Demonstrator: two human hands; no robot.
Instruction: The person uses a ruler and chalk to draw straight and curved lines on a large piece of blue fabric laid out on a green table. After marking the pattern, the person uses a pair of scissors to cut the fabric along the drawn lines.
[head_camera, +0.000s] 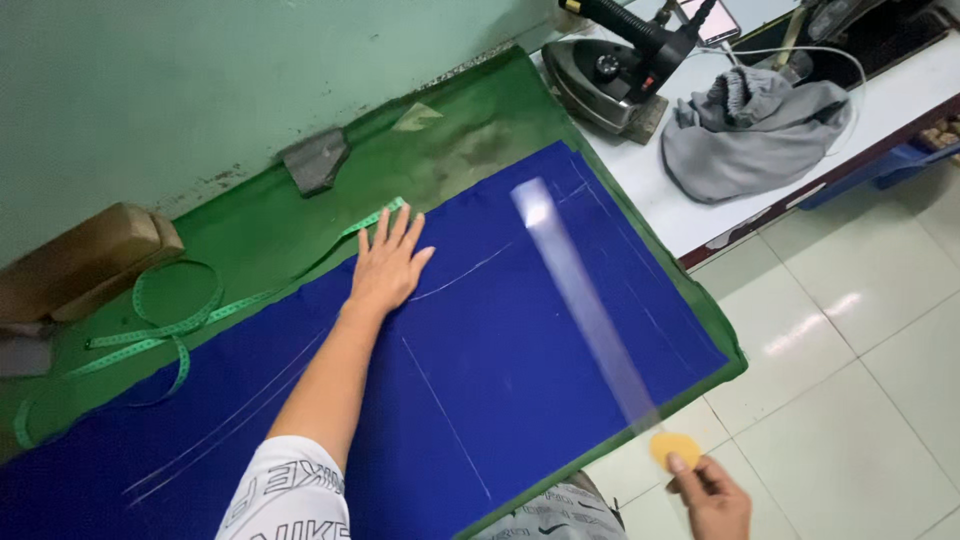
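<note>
My left hand (388, 262) lies flat, fingers spread, on a blue fabric (500, 340) marked with white chalk lines. The fabric covers a green-topped table (250, 240). My right hand (712, 492), off the table's near edge, grips a yellow chalk disc (674, 446) together with the end of a clear plastic ruler (580, 290). The ruler is blurred and slants up over the fabric toward the far side.
A green measuring tape (180, 320) loops on the green cloth to the left, near a brown block (85, 262). A grey pad (316, 158) lies by the wall. An iron (612, 72) and grey garment (750, 125) sit on a white counter. Tiled floor is to the right.
</note>
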